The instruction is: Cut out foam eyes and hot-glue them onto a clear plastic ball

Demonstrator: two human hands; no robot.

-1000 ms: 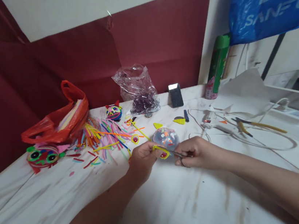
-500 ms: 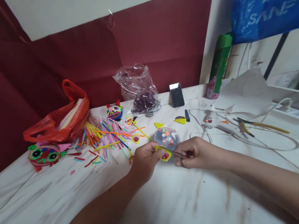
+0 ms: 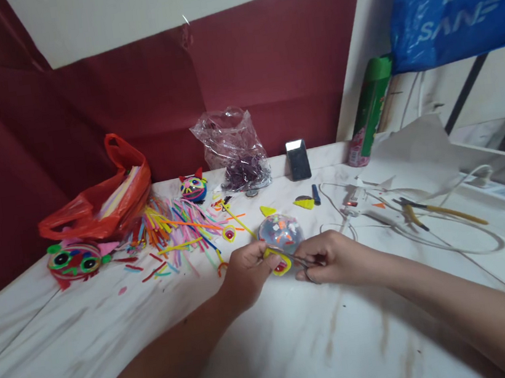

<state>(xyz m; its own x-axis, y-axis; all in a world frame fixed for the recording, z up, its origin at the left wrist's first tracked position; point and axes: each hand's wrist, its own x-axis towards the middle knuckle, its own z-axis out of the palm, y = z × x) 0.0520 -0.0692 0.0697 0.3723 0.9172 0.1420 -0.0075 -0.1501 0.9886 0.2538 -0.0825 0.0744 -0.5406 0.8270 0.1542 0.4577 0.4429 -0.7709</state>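
The marbled white counter (image 3: 255,350) is stretching right across in front of the person. Up at the right a blue bag (image 3: 455,1) is hanging, and over at the left a red plastic bag (image 3: 96,201) is slumping open beside a spread of coloured strips (image 3: 171,227). Further back, a clear plastic bag (image 3: 232,145) is standing with something dark purple inside (I can't make out what). A big-eyed figure (image 3: 75,262) is sitting near the red bag. Over the middle, the right hand (image 3: 329,256) and the left hand (image 3: 247,273) are both curling closed. Just beyond them a clear dome (image 3: 281,231) with coloured flecks is resting. The scissors (image 3: 307,262) are being gripped in the right hand, blades running along the top edge of a small yellow-rimmed piece (image 3: 283,264), which the left hand is pinching between thumb and fingers
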